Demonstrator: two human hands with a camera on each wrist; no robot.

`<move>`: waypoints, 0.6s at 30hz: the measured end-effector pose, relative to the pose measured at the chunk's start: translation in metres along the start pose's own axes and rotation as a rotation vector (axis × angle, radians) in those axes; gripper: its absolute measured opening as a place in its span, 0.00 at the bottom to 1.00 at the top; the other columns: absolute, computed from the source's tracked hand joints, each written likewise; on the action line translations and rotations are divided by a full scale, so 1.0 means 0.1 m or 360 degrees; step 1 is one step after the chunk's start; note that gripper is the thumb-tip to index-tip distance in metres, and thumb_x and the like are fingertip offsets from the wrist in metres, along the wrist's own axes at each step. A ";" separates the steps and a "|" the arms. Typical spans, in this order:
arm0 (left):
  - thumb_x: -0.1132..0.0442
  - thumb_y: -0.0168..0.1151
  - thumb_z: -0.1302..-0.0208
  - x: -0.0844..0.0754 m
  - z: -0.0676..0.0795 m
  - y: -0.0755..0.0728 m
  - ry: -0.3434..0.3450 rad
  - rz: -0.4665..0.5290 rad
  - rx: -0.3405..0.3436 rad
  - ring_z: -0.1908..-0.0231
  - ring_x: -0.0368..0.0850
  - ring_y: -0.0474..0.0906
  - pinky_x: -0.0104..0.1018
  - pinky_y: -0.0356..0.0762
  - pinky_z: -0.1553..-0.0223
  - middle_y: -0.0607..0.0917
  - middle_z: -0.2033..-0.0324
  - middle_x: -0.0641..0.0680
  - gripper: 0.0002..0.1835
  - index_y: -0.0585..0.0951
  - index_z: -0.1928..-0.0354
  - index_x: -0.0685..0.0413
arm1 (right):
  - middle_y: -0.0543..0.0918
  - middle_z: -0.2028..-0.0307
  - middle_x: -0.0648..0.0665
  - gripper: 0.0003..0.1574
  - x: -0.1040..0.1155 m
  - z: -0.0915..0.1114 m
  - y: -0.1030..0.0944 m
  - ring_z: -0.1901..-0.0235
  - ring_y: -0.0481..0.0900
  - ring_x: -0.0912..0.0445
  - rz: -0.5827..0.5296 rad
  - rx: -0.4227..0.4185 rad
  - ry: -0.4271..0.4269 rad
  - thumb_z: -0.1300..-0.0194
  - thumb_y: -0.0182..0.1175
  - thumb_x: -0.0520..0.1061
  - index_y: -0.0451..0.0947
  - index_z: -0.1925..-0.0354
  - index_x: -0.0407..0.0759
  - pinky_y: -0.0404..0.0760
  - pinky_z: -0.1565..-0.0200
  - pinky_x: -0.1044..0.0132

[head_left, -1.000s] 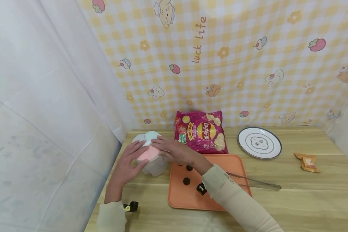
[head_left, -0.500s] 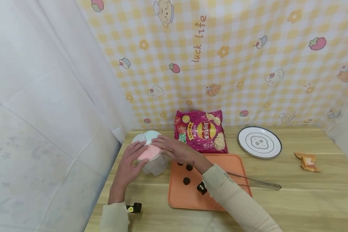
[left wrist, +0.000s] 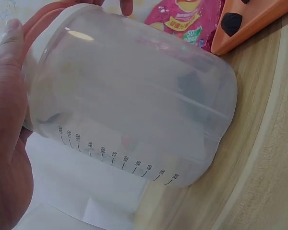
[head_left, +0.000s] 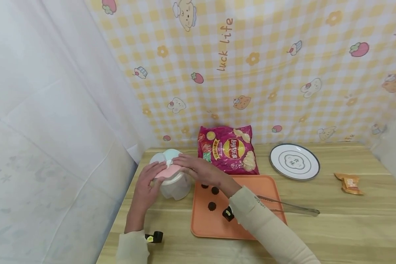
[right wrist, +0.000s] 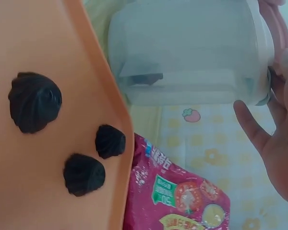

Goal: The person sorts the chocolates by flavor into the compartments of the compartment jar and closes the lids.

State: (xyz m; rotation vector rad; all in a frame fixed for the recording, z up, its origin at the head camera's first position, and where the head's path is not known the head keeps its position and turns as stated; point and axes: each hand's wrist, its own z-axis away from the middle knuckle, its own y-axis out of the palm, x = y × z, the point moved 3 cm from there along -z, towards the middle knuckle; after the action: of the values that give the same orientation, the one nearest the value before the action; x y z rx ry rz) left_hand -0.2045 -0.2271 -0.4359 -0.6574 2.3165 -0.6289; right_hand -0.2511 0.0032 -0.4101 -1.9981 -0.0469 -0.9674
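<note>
"What's in front of you?"
"An orange tray [head_left: 202, 224]; beyond it, a magenta crisp packet [head_left: 229, 146]; left of both, your translucent canister [head_left: 175, 187]."
"Your hands?"
"Your left hand [head_left: 146, 190] grips the near edge of its lid [head_left: 169, 171]; your right hand [head_left: 200, 169] rests straight fingers there. Dark lumps [head_left: 212, 206] lie on the tray."

Fingers [left wrist: 10, 40] at pink lid [left wrist: 37, 23], translucent graduated container [left wrist: 134, 91], magenta bag [left wrist: 186, 20]

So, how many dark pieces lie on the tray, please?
3: one dark piece near the far-left corner of the tray, a second beside it, a third in front of them. The right sleeve may hide more.
</note>
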 end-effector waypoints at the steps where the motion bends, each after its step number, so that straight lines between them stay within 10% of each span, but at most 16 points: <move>1: 0.52 0.59 0.24 0.00 0.00 0.00 -0.0009 0.0002 -0.0004 0.35 0.59 0.71 0.48 0.63 0.30 0.83 0.39 0.54 0.19 0.84 0.41 0.54 | 0.68 0.26 0.49 0.28 0.00 0.00 0.00 0.23 0.54 0.55 -0.0024 -0.0003 0.0005 0.18 0.49 0.46 0.69 0.25 0.47 0.60 0.27 0.54; 18: 0.63 0.57 0.24 0.00 -0.02 -0.02 -0.0139 0.0078 -0.0053 0.35 0.56 0.71 0.46 0.72 0.41 0.83 0.40 0.51 0.14 0.85 0.42 0.53 | 0.81 0.37 0.48 0.29 0.14 0.26 -0.18 0.39 0.79 0.52 -0.0101 -0.0200 0.0141 0.22 0.57 0.44 0.70 0.26 0.45 0.80 0.42 0.52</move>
State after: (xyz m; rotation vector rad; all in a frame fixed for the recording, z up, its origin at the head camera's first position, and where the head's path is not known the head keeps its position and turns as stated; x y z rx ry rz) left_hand -0.2052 -0.2282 -0.4334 -0.6287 2.2591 -0.5296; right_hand -0.2327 0.0287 -0.3959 -2.0763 -0.0008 -1.1231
